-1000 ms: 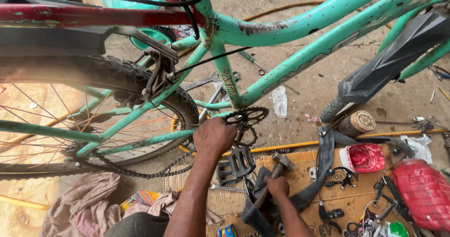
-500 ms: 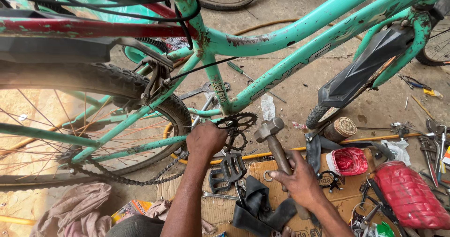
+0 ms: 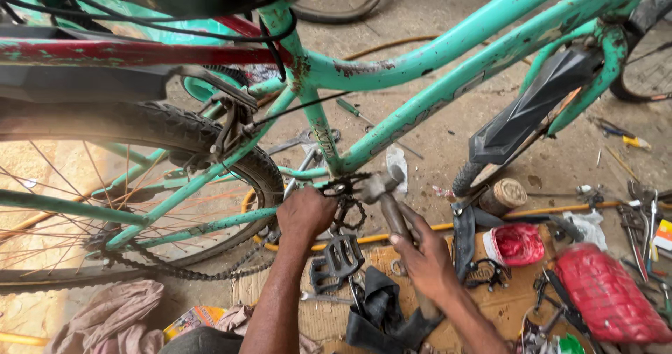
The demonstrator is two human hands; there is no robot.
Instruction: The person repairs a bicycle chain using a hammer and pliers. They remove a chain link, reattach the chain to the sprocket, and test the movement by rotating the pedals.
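The person's left hand (image 3: 305, 214) is closed around the crank area of a turquoise bicycle frame (image 3: 448, 60), fingers curled tight against the toothed chainring (image 3: 348, 198) at the bottom bracket. The right hand (image 3: 424, 259) grips the wooden handle of a hammer (image 3: 387, 198), fingers wrapped round the shaft, and the grey metal head sits right at the chainring, just beside the left hand's knuckles. Below the left hand hangs a black pedal (image 3: 341, 254) with a ridged, blocky body.

No real container shows. A flat sheet of brown cardboard (image 3: 392, 305) on the ground serves as a tray of sorts, bearing a crumpled red plastic bag (image 3: 516, 243), a larger red ribbed piece (image 3: 607, 294), black rubber strips and small metal parts. What lies inside the red bag cannot be told.

The frame's paint is chipped and rusty at the joints. The rear tyre (image 3: 175, 133) is knobbly black rubber with thin wire spokes, and a slack, dirty chain (image 3: 168, 270) droops beneath it. A black plastic mudguard (image 3: 532, 109) slants under the down tube. Pliers and other hand tools (image 3: 640, 214) lie scattered on the dusty concrete to the right, and a crumpled pinkish cloth (image 3: 105, 319) lies at lower left.
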